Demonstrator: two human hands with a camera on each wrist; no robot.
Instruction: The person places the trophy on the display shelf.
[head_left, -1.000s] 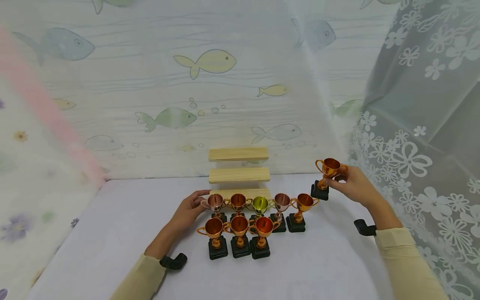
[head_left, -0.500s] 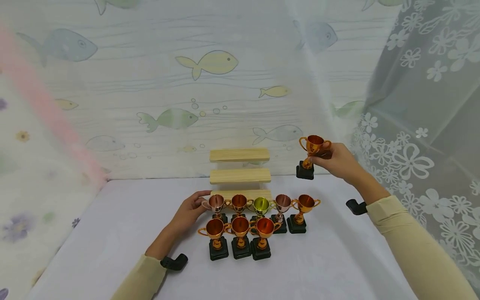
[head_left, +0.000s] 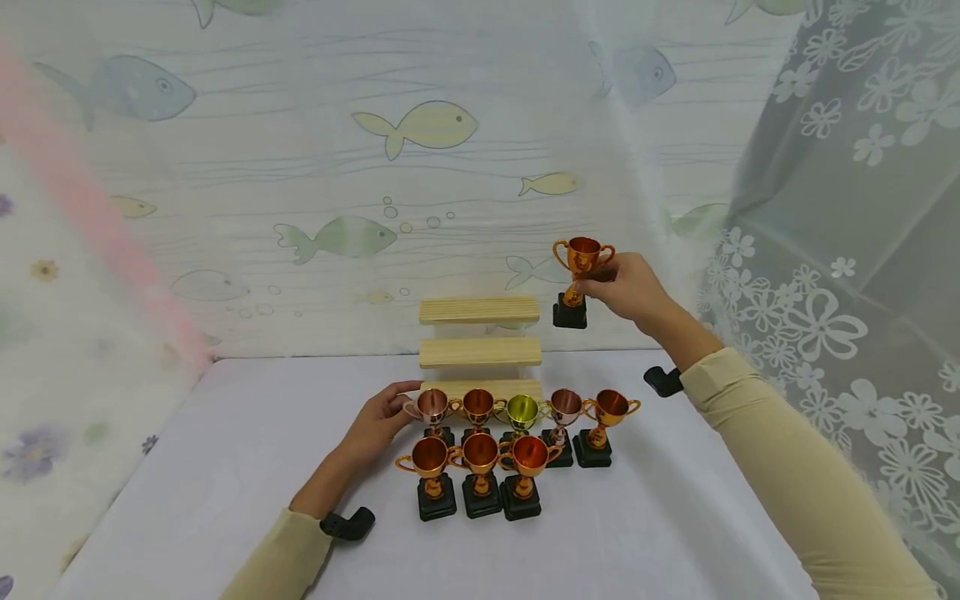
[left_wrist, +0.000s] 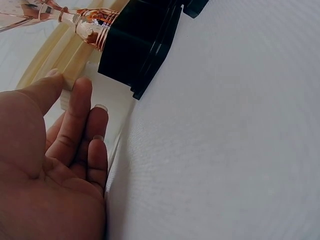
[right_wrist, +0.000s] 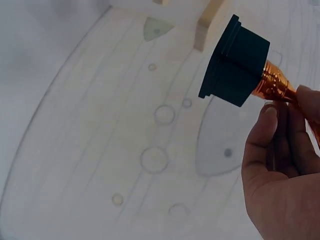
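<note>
**Trophy held aloft beside the stepped stand**

Left hand (head_left: 378,421) lies released on the bench (head_left: 225,467), fingers straight, fingertips just beside the pink trophy (head_left: 431,406) at the left end of the back row, likely steadying the group. Eight trophies stand in two rows before the wooden stepped stand (head_left: 480,346). Right hand (head_left: 626,287) pinches the orange trophy (head_left: 581,271) by its stem, upright, in the air right of the top step (head_left: 478,309).

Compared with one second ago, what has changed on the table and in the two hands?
The right hand, gripping the orange trophy, carried it up and to the left, from beside the table's right edge to just right of the wooden steps. Nothing was let go. The left hand stayed by the pink trophy, and the eight trophies on the table kept their places.
</note>
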